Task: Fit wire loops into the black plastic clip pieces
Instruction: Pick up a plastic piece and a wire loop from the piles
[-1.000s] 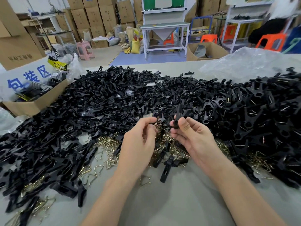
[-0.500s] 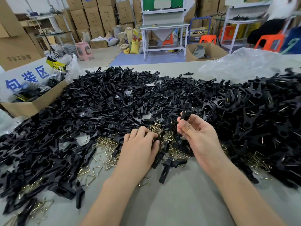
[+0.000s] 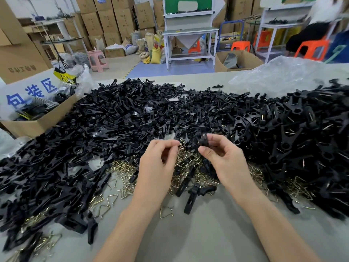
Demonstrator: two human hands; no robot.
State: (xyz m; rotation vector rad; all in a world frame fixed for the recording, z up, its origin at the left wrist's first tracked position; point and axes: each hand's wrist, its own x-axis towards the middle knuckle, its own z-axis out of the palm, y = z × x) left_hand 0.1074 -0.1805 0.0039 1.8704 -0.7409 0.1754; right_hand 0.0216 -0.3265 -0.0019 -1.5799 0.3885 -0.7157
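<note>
Centre frame, above the wire loops (image 3: 123,168), the right hand (image 3: 224,159) pinched a black clip piece (image 3: 204,140) in a narrow grip, the left hand (image 3: 157,164) curled alongside, holding what, I couldn't tell.

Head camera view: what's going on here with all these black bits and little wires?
A person is assembling clips by hand at a table heaped with black plastic clip pieces and brass-coloured wire loops. The right hand pinches one black clip piece just above the heap. The left hand, fingers curled, is raised beside it; whether it holds a wire is not visible.
</note>
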